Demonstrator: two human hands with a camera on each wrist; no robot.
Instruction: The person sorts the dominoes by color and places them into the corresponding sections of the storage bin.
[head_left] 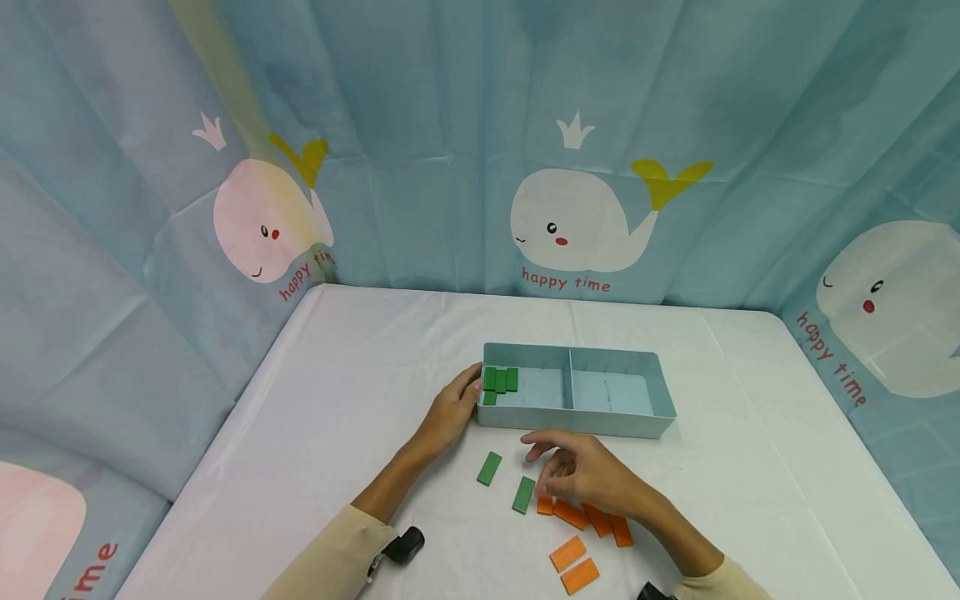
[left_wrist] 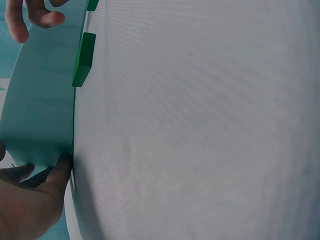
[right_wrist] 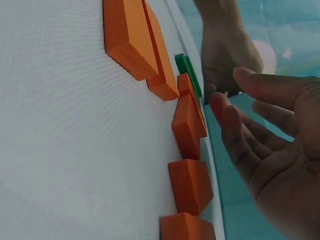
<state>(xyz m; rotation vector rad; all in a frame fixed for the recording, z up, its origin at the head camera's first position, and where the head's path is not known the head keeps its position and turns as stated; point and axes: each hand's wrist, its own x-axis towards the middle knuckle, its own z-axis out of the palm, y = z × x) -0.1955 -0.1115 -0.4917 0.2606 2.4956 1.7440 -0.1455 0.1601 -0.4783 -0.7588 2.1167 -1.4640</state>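
Observation:
My left hand (head_left: 447,417) grips the left end of a pale blue two-compartment box (head_left: 585,423); in the left wrist view its fingers (left_wrist: 59,175) touch the end wall. Several green blocks (head_left: 512,379) lie in the box's left compartment, near its left wall. My right hand (head_left: 592,473) hovers in front of the box with bent, spread fingers and nothing between them. Just left of it, two green blocks (head_left: 523,495) lie on the table. Several orange blocks (head_left: 572,515) lie beneath and in front of the right hand, partly hidden by it.
A white cloth covers the table (head_left: 360,367). Behind and beside it hang blue curtains (head_left: 435,217) printed with whales. Nearer the front table edge lie two orange blocks (head_left: 580,575) side by side. A black wrist camera (head_left: 405,546) sits at the left sleeve.

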